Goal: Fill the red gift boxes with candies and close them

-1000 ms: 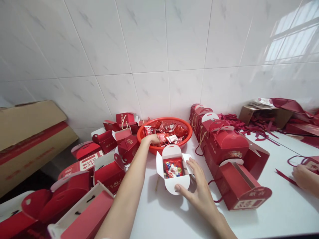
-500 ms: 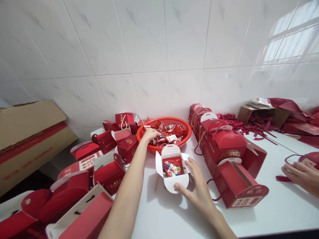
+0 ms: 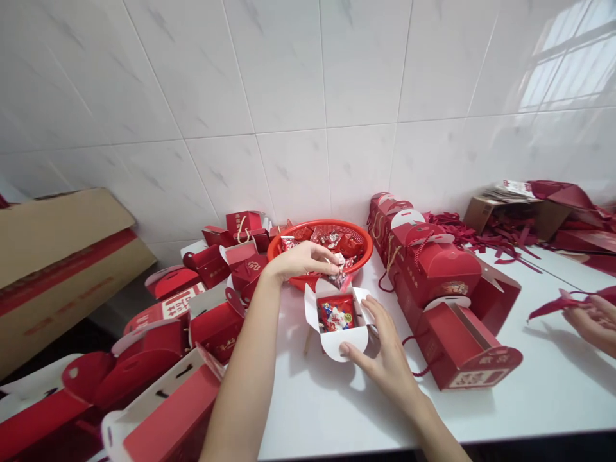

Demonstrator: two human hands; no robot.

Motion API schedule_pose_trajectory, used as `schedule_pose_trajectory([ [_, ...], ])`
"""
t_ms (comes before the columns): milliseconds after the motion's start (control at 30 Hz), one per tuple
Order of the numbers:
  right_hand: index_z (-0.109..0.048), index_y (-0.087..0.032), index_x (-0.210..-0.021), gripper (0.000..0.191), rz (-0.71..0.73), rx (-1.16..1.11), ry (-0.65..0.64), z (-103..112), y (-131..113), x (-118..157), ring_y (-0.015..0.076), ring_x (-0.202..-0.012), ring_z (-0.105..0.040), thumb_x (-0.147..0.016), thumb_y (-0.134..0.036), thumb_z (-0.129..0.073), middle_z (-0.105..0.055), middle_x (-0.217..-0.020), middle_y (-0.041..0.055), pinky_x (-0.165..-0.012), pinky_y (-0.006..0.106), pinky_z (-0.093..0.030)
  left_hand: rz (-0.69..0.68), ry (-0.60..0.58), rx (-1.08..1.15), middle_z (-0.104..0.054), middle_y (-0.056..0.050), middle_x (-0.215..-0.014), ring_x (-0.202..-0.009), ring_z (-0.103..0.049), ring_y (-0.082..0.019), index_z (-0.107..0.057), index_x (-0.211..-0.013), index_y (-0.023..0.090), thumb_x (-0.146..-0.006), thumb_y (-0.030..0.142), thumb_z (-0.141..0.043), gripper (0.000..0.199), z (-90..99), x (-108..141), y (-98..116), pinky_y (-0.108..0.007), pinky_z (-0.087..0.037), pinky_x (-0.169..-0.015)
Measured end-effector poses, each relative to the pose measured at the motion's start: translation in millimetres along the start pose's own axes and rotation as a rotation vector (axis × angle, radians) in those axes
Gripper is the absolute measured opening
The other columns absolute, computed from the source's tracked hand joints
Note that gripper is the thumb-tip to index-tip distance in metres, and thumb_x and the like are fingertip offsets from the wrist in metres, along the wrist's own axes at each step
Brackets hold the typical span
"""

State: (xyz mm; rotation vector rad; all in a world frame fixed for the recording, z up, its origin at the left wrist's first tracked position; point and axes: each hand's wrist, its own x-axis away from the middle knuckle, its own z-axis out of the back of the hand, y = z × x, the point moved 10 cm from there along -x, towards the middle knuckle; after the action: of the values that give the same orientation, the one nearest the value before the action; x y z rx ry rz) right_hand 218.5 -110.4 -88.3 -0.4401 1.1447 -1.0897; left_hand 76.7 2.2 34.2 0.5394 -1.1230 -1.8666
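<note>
On the near part of the white table, we see the right hand holding an open box, its thumb on the near flap and its fingers along the right flap. Inside the box lies a red packet, printed face up. Just beyond, above the box's far edge, the left hand is closed at the fingertips on wrapped sweets; how many, we cannot tell. Behind stands the red basket with more sweets, and farther back the tiled wall. For the step in hand, we judge it best that the right hand keep both flaps spread without bending the card, while the left stays low over the opening and releases only once its fingertips are inside the rim; a loose pinch could shed a sweet onto the table. Compared with the frame half a second earlier, we note that the left hand has moved from the basket's left side to the box, whereas the right hand keeps its place.
</note>
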Motion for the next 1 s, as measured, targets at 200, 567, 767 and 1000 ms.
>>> schedule_pose_trajectory([
  [200, -0.041, -0.025, -0.148, 0.074, 0.009, 0.007, 0.022, 4.0, -4.4, 0.4, 0.0363, -0.148, -0.038, -0.085, -0.051, -0.072, -0.042, -0.157, 0.0160, -0.115, 0.057, -0.043, 0.068, 0.188, -0.251, -0.076, -0.010, -0.107, -0.104, -0.069, -0.027, -0.075, -0.107, 0.015, -0.076, 0.040, -0.073, 0.040, -1.4, 17.1, -5.0, -0.032, -0.051, -0.087],
  [567, -0.036, -0.027, -0.151, 0.074, 0.066, -0.017, 0.146, 27.7, -27.2, 1.6, 0.0324, -0.146, -0.042, -0.089, -0.043, -0.072, -0.037, -0.160, 0.0156, -0.107, 0.046, -0.052, 0.172, 0.452, -0.156, -0.069, -0.010, -0.122, -0.099, -0.069, -0.024, -0.056, -0.140, 0.019, -0.066, 0.004, -0.062, 0.076, -12.2, 85.8, -46.1, -0.032, -0.056, -0.086],
  [767, -0.038, -0.028, -0.151, 0.068, 0.289, 0.002, 0.099, 25.2, -50.6, 7.0, 0.0296, -0.147, -0.041, -0.091, -0.030, -0.070, -0.046, -0.154, 0.0128, -0.114, 0.048, -0.045, -0.080, 0.474, 0.068, -0.066, -0.008, -0.127, -0.118, -0.063, -0.026, -0.063, -0.130, 0.023, -0.069, 0.010, -0.059, 0.063, -32.2, 107.6, -42.1, -0.038, -0.053, -0.098],
  [1000, -0.035, -0.028, -0.153, 0.070, 0.324, -0.022, 0.067, 21.0, -56.3, 7.8, 0.0259, -0.147, -0.043, -0.091, -0.023, -0.068, -0.046, -0.155, 0.0112, -0.114, 0.042, -0.048, -0.110, 0.756, 0.250, -0.060, -0.009, -0.129, -0.113, -0.065, -0.024, -0.059, -0.123, 0.024, -0.068, 0.026, -0.075, 0.057, -25.6, 119.0, -62.2, -0.039, -0.054, -0.097],
])
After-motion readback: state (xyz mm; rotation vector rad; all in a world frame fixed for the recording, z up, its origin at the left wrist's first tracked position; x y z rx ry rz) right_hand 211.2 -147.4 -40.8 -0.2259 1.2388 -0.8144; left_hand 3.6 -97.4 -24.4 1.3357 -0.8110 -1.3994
